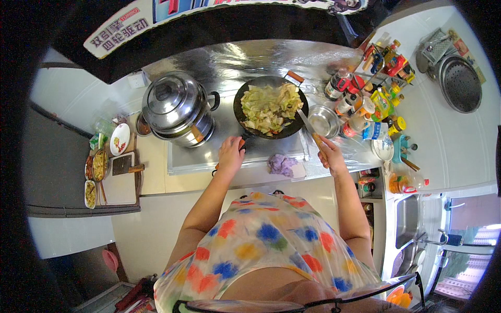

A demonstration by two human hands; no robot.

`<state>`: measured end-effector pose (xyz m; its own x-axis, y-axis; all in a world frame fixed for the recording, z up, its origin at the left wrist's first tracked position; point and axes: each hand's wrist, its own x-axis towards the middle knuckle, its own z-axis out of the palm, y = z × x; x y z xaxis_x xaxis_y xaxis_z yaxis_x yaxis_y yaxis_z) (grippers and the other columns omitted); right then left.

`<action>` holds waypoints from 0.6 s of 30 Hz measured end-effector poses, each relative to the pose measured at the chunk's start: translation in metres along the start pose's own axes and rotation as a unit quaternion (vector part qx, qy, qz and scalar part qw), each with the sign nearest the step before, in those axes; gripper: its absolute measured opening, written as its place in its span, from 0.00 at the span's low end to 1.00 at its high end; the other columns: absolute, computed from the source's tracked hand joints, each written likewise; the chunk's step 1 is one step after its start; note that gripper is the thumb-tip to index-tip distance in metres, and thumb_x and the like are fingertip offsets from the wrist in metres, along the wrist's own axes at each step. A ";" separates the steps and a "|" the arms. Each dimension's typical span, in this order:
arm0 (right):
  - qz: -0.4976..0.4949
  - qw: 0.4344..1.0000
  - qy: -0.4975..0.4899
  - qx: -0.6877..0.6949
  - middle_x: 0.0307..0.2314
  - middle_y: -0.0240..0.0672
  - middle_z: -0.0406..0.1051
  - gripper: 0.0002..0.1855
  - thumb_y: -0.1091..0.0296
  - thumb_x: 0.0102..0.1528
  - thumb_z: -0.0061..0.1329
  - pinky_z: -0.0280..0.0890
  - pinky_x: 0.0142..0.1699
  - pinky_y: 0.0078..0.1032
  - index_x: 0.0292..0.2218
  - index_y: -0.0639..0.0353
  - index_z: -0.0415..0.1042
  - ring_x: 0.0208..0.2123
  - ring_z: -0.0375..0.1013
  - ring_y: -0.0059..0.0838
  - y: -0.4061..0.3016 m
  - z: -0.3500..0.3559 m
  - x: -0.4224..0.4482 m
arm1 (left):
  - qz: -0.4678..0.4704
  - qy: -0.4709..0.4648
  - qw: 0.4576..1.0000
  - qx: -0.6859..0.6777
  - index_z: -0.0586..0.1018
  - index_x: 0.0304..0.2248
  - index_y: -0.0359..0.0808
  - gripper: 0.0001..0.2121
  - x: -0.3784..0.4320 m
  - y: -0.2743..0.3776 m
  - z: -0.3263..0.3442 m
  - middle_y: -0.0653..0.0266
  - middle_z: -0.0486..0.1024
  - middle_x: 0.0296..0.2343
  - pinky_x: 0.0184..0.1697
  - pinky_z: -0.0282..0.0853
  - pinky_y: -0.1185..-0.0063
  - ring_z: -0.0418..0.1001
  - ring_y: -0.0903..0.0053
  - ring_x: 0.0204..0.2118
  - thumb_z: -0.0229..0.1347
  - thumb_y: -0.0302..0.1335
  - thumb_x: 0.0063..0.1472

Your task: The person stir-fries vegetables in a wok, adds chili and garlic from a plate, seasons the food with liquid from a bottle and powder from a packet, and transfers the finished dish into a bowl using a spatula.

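Observation:
A dark wok (256, 133) stands on the right side of the stove, filled with cut cabbage (270, 107) that gives off a little steam. My left hand (231, 153) is closed around the wok's handle (241, 144), on the side nearest me. In my right hand (332, 154) is the wooden handle of a metal spatula (309, 124); its tip reaches the cabbage at the wok's right edge. A purple cloth (282, 164) lies crumpled at the counter's front edge, between my hands.
A lidded steel steamer pot (172, 105) occupies the left burner. Right of the wok stand a metal bowl (323, 122) and crowded seasoning bottles (336, 84). A cleaver (122, 165) rests on a white cutting board (121, 189) at far left, beside dishes of food. A range hood (235, 29) overhangs the back.

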<state>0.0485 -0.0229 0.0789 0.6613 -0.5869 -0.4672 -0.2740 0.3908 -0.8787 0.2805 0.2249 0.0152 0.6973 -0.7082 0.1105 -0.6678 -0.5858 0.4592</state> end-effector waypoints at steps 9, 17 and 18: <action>-0.013 0.996 0.073 0.054 0.13 0.28 0.61 0.22 0.64 0.54 0.42 0.46 0.12 0.12 0.50 0.52 0.61 0.09 0.53 0.13 0.005 -0.045 -0.030 | 0.000 -0.005 1.000 0.012 0.67 0.44 0.41 0.22 -0.004 -0.007 0.009 0.58 0.65 0.39 0.46 0.59 0.68 0.63 0.63 0.43 0.55 0.28 0.47; -0.007 0.972 0.199 -0.125 0.13 0.29 0.63 0.20 0.63 0.54 0.43 0.52 0.14 0.15 0.49 0.50 0.63 0.10 0.57 0.15 0.062 -0.079 -0.010 | 0.014 -0.016 1.000 0.013 0.66 0.46 0.41 0.23 -0.004 -0.003 0.003 0.56 0.65 0.40 0.44 0.61 0.70 0.64 0.61 0.43 0.54 0.27 0.48; -0.025 0.953 0.219 -0.208 0.13 0.30 0.63 0.19 0.62 0.54 0.43 0.54 0.15 0.17 0.48 0.50 0.64 0.11 0.59 0.16 0.075 -0.083 0.000 | 0.017 -0.017 1.000 0.013 0.65 0.46 0.41 0.23 -0.004 -0.003 0.003 0.56 0.65 0.40 0.44 0.61 0.70 0.64 0.61 0.43 0.54 0.27 0.48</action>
<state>-0.0303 -0.0526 0.0051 0.3500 -0.8731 -0.3393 -0.5640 0.0928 -0.8206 0.2793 0.2281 0.0105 0.6649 -0.7409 0.0949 -0.6976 -0.5706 0.4333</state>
